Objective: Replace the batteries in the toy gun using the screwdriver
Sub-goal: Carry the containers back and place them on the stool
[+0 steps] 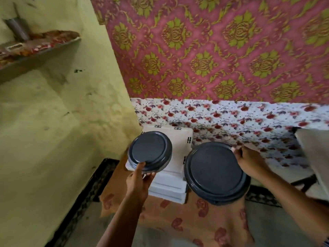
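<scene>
No toy gun, screwdriver or batteries show in the head view. My left hand [140, 177] grips the near rim of a small dark round container [150, 150], which sits on a stack of white boxes [170, 186]. My right hand [247, 160] holds the far right rim of a larger dark round container [214, 172], which stands to the right of the boxes. Both containers are covered by dark lids, so their contents are hidden.
An orange patterned cloth [195, 216] lies under the boxes and containers. A floral cloth [249, 122] covers a raised surface behind them. A yellow wall [62, 131] with a shelf [35, 49] is at the left. A white object [313, 148] stands at the right edge.
</scene>
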Tool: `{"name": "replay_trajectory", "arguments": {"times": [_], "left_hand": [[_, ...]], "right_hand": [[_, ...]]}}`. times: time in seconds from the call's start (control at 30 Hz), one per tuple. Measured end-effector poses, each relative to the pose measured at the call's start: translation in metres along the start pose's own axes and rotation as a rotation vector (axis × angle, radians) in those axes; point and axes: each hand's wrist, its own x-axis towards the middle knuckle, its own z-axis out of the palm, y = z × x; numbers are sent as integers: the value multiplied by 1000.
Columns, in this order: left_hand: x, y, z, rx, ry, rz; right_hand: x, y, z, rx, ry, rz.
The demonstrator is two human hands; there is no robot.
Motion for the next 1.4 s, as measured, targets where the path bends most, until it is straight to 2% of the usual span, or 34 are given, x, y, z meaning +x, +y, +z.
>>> {"name": "replay_trajectory", "arguments": {"times": [0.27, 0.5, 0.9, 1.13, 1.2, 1.3, 1.4], "left_hand": [[77, 24, 9, 233, -150, -187], [116, 26, 14, 406, -265, -283], [134, 23, 17, 493, -330, -284], [97, 0, -54, 934, -460, -126], [90, -7, -76, 1061, -541, -216], [87, -6, -99, 1101, -689, -502], [97, -13, -121, 1127, -649, -471]], "right_hand": [[-37, -31, 36, 84, 153, 247], [-59, -50, 71, 153, 197, 460], [-94, -64, 101, 152, 174, 545], [-126, -69, 143, 269, 80, 612], [-127, -71, 158, 292, 38, 626], [-124, -75, 175, 330, 21, 620], [-116, -80, 197, 439, 29, 597]]}}
